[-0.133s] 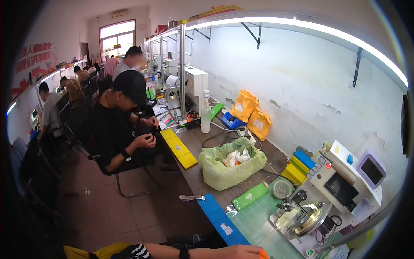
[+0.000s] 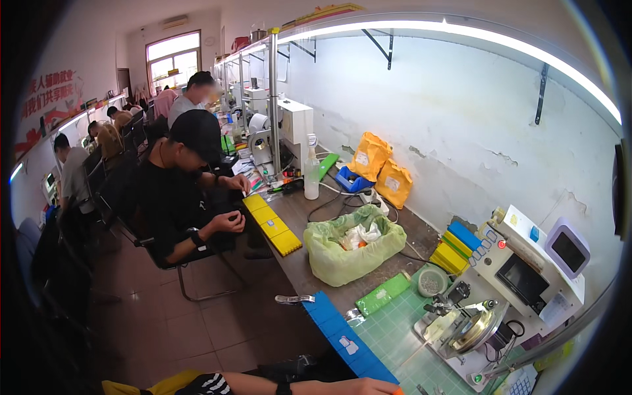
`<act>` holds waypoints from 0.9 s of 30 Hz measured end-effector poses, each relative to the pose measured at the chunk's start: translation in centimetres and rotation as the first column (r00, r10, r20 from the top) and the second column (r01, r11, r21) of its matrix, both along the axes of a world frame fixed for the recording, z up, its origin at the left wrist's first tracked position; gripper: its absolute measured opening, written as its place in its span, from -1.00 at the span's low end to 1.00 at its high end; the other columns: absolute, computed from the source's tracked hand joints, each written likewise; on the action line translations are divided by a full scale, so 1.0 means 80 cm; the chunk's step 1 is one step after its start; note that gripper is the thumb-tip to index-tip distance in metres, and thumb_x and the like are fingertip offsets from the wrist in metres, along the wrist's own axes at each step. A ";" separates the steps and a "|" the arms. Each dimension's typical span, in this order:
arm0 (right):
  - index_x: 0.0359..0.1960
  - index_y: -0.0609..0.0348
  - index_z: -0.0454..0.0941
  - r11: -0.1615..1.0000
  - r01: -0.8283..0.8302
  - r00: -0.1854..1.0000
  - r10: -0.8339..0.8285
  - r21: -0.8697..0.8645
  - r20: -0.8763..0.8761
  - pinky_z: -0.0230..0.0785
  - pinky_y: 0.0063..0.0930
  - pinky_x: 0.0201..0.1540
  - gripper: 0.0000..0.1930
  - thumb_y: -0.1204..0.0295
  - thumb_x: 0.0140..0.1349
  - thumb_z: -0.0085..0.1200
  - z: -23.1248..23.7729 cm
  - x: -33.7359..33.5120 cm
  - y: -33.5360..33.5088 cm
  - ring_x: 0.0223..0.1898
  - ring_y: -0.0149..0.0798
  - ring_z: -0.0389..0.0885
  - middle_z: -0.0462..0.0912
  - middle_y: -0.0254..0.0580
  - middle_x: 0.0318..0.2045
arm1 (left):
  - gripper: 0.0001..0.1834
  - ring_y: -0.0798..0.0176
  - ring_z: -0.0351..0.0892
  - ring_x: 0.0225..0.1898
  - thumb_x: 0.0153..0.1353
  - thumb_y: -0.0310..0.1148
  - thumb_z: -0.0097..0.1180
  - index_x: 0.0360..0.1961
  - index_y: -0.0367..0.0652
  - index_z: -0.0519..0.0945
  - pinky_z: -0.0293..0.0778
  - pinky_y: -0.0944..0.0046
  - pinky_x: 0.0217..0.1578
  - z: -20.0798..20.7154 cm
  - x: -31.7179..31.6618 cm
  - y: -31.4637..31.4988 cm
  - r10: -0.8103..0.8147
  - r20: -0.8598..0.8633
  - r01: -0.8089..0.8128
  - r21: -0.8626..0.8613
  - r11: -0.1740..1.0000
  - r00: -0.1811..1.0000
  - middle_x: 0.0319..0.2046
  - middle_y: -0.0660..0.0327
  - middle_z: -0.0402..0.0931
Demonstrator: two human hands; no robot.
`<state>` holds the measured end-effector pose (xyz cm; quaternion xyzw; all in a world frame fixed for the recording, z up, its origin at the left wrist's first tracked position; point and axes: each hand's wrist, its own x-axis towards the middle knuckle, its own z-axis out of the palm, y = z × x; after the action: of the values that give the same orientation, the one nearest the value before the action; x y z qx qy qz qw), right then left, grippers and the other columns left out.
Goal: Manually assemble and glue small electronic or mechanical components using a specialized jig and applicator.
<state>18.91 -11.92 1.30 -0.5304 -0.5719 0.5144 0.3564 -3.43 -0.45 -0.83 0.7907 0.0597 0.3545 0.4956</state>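
Observation:
Along the lower edge, my left forearm crosses toward the right, with a striped dark sleeve and a black wristband. My left hand is partly cut off by the frame; its fingers look closed at a small orange thing, too little of which shows to name. Just beyond the hand lies a long blue sectioned strip with a white patch on it. A shiny metal tool rests at its far end. Beside the hand, small metal pieces lie on the green cutting mat. My right hand is out of view.
A box lined with a pale green bag stands mid-bench. A green packet, a round tub and a bench machine with a metal wheel are at right. At left a seated co-worker works beside a yellow strip.
My view has shifted slightly. My left hand sits a little lower and further left, with less of the orange thing showing. The co-worker's hands have moved apart a little.

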 end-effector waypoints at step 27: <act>-0.21 0.21 0.79 0.950 -0.306 0.947 0.299 0.053 0.119 0.54 -0.20 -0.24 -0.90 0.45 0.31 0.37 -0.083 0.013 0.054 -0.33 -0.05 0.72 0.78 0.01 -0.33 | -0.32 -0.17 0.80 -0.08 0.17 -0.02 0.56 0.11 -0.27 0.57 0.71 -0.01 -0.09 -0.181 -0.165 -0.051 0.470 -0.837 -0.846 0.016 0.533 0.280 -0.13 -0.14 0.74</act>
<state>19.92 -7.57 -5.37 -0.4509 -0.6830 0.5126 0.2599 -16.62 -4.50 -15.32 0.6198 0.6721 0.1392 0.3805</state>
